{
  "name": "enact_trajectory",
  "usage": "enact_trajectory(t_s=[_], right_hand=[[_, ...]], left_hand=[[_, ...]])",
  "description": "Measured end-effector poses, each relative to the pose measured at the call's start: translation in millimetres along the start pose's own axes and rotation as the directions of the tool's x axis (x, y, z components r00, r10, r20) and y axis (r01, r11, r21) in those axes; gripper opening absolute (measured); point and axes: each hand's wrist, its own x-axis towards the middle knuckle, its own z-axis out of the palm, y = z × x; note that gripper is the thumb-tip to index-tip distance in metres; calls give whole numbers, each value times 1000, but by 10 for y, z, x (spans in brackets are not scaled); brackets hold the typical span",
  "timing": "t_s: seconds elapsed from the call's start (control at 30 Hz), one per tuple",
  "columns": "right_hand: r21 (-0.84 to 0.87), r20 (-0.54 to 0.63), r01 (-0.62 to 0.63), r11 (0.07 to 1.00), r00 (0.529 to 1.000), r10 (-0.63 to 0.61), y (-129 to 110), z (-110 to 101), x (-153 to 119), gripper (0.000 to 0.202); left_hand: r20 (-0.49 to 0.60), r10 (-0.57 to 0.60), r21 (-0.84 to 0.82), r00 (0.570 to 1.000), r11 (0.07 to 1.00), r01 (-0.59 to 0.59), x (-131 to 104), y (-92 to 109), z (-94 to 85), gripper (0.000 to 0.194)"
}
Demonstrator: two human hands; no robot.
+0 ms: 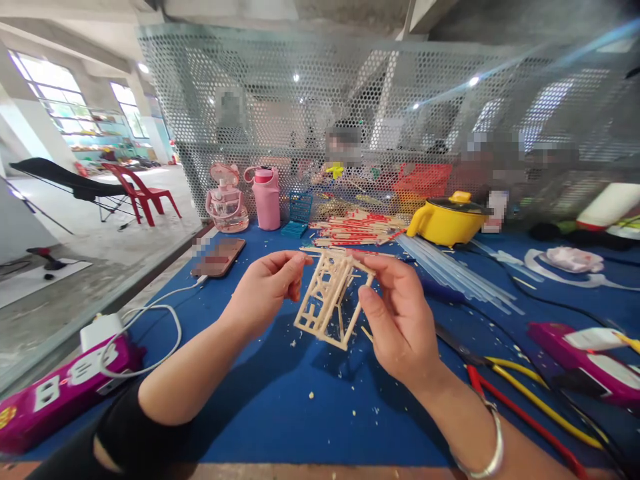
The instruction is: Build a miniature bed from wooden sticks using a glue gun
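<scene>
At wooden frame's (333, 293) edge, right hand (404, 320), room below

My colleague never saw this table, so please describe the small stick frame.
Start at the blue table; above its middle, find the right hand. It holds the pale stick frame. Unlike the loose red-and-pale sticks lying behind, this one is joined into a rectangular lattice.
</scene>
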Motion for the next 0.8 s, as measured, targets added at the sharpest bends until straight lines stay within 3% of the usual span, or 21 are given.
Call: enact_trajectory(t_s=[0.1,0.23,0.5,0.8], right_hand=[[-11,37,17,1000,999,-16,-19,15,-21,38],[-10,54,31,999,998,-31,-26,28,-33,40],[-8,81,23,1000,996,-23,-20,35,-32,43],[2,77,43,999,996,-43,-19,24,-33,42]], left_hand=[[94,-45,-89,994,995,54,-83,43,70,36],[214,-148,-196,966,962,191,-154,77,122,30],[199,-252,-305,947,902,305,-144,21,145,25],[188,-209,-242,960,937,251,-146,57,152,20]])
